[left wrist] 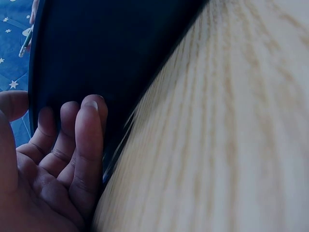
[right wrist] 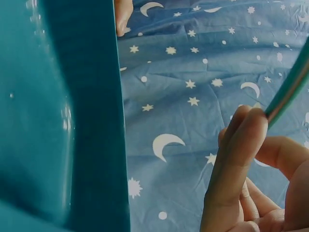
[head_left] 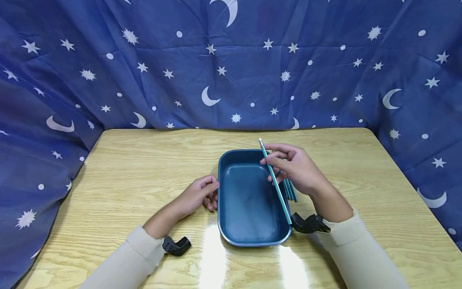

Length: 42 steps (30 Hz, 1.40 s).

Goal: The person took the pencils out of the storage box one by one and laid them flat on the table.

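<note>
A teal pencil (head_left: pixel 276 185) with a white eraser at its far end slants over the right side of a blue-green plastic tray (head_left: pixel 249 200). Thumb and fingers of my right hand (head_left: pixel 296 166) pinch it near the eraser half; the right wrist view shows the pencil shaft (right wrist: pixel 288 89) at the fingertips. My left hand (head_left: pixel 200 194) rests at the tray's left side, fingers loosely bent. In the left wrist view its fingertips (left wrist: pixel 89 108) lie against the tray's dark outer wall (left wrist: pixel 116 43). Nothing shows inside the tray.
Several more teal pencils (head_left: pixel 290 190) lie on the wooden table (head_left: pixel 144 160) along the tray's right side, partly hidden by the right hand. A blue curtain (head_left: pixel 245 72) with moons and stars hangs behind and at both sides of the table.
</note>
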{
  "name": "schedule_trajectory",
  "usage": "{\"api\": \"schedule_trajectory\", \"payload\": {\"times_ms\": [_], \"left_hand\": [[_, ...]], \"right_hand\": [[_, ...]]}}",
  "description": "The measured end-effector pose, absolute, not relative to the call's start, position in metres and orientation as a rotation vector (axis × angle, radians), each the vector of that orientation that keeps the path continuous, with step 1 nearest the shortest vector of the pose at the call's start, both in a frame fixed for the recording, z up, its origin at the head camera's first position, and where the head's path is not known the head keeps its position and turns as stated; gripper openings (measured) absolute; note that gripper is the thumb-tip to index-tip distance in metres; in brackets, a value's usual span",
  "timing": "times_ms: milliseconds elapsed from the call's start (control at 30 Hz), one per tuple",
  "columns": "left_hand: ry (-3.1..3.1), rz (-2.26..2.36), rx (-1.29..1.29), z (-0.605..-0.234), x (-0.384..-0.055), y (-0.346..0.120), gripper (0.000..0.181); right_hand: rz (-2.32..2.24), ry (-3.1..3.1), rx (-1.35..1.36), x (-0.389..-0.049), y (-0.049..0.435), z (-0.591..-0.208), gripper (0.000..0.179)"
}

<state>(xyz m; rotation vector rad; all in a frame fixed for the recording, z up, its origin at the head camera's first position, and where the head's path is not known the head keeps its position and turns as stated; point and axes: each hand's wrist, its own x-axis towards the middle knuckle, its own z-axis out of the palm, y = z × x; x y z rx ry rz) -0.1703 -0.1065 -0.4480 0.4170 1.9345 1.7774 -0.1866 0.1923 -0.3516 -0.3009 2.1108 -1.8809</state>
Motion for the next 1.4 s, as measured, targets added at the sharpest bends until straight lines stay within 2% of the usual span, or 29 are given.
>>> {"api": "schedule_trajectory", "payload": {"times_ms": [400, 800, 1400], "left_hand": [[1.927, 1.8, 0.412, -0.445, -0.171, -0.108, 0.025], [1.933, 1.777, 0.424, -0.445, -0.168, -0.106, 0.027], [1.934, 1.777, 0.425, -0.445, -0.169, -0.106, 0.028]], "right_hand": [[-1.953, 2.123, -0.243, -0.194, 0.208, -0.349, 0.045], [-1.984, 2.123, -0.156, -0.202, 0.226, -0.368, 0.016], [-1.943, 2.169, -0.106, -0.217, 0.245, -0.386, 0.029]]}}
